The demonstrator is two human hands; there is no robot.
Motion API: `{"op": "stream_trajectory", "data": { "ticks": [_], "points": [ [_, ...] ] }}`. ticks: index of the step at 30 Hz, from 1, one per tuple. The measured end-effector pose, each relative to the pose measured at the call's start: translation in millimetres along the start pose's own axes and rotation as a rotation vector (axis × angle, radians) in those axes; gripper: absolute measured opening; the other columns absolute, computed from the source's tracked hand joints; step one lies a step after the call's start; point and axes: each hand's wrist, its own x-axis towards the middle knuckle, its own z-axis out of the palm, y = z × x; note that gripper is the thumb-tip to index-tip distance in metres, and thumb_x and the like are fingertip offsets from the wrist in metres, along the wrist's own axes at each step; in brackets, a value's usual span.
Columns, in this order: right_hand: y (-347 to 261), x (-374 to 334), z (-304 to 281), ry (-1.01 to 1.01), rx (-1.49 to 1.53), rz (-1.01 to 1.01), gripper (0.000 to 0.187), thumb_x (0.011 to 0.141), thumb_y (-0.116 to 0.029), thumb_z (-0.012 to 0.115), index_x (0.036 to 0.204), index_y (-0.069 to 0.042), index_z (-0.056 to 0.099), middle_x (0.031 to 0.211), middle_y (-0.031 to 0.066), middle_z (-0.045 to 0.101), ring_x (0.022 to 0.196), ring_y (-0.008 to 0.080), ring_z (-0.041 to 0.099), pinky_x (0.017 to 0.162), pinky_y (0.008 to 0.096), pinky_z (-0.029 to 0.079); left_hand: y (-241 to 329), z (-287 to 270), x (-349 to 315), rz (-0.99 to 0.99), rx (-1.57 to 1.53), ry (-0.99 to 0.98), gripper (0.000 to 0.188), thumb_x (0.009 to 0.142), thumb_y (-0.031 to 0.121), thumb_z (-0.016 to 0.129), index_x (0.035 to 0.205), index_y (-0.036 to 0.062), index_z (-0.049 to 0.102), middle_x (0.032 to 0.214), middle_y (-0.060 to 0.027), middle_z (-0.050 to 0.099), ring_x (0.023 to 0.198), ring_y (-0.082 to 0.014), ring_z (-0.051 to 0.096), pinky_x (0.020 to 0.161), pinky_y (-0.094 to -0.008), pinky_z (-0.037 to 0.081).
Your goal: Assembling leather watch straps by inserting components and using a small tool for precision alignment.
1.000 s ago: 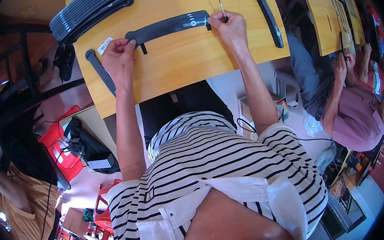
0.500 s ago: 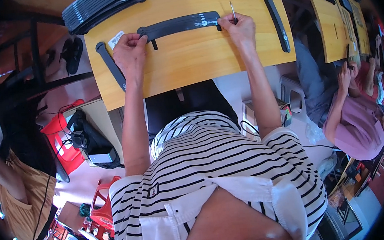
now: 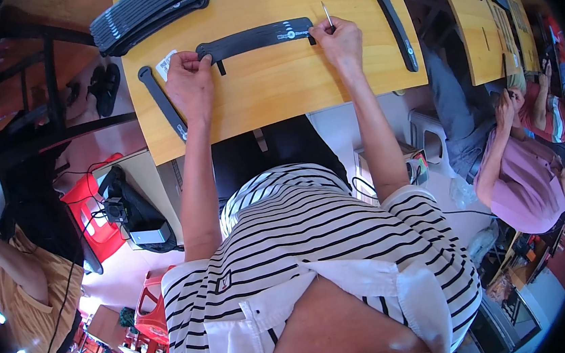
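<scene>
The left hand (image 3: 190,83) covers the near end of the long black strip (image 3: 255,38), and the right hand (image 3: 339,41) hides its other end. The thin tool (image 3: 326,16) in the right fingers is too small to identify; it may be a pin or pick. The stack of black strips (image 3: 147,9) runs past the top edge.
</scene>
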Motion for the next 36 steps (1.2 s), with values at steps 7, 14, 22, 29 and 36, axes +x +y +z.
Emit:
{"op": "stream_trajectory", "data": {
  "ticks": [7,14,22,29,36],
  "points": [
    [-5,0,-3,-0.004,-0.068,0.02,0.015,0.069,-0.02,0.068,0.073,-0.006,0.065,0.062,0.0084,0.062,0.062,0.0262,0.062,0.061,0.0369,0.048,10,-4,-5,0.17,0.178,0.098,0.026,0.07,0.012,0.071,0.088,0.002,0.055,0.069,-0.0088,0.059,0.064,-0.0219,0.058,0.063,-0.0325,0.046],
    [5,14,-12,-0.201,0.172,0.029,0.015,0.072,-0.021,0.067,0.073,-0.007,0.063,0.067,0.0098,0.064,0.069,0.0262,0.063,0.063,0.0397,0.047,3,-14,-2,0.107,0.036,-0.031,0.023,0.074,0.01,0.067,0.093,0.0015,0.057,0.074,-0.0109,0.061,0.069,-0.0234,0.06,0.065,-0.0321,0.047],
    [-35,18,14,0.175,-0.38,-0.451,0.02,0.084,-0.026,0.055,0.09,-0.006,0.056,0.087,0.0153,0.058,0.072,0.0349,0.061,0.062,0.0459,0.049,40,40,-40,0.831,0.577,-0.205,0.075,0.083,0.051,0.051,0.131,-0.0045,0.036,0.14,-0.0188,0.031,0.132,-0.0296,0.025,0.105,-0.0502,0.019],
    [-30,24,45,0.2,-0.659,-0.597,0.021,0.085,-0.027,0.054,0.092,-0.008,0.052,0.089,0.0139,0.049,0.077,0.0309,0.055,0.062,0.0456,0.043,38,65,-43,0.835,0.641,-0.308,0.09,0.079,0.062,0.047,0.136,-0.0052,0.027,0.144,-0.0201,0.022,0.136,-0.0287,0.017,0.107,-0.0501,0.016],
    [-29,25,49,0.209,-0.701,-0.677,0.019,0.084,-0.027,0.055,0.093,-0.01,0.052,0.09,0.0101,0.05,0.08,0.0297,0.054,0.064,0.0447,0.042,30,65,-38,0.837,0.605,-0.302,0.089,0.081,0.062,0.044,0.137,-0.0039,0.024,0.145,-0.0183,0.022,0.136,-0.0279,0.018,0.107,-0.0491,0.014]
  ]
}}
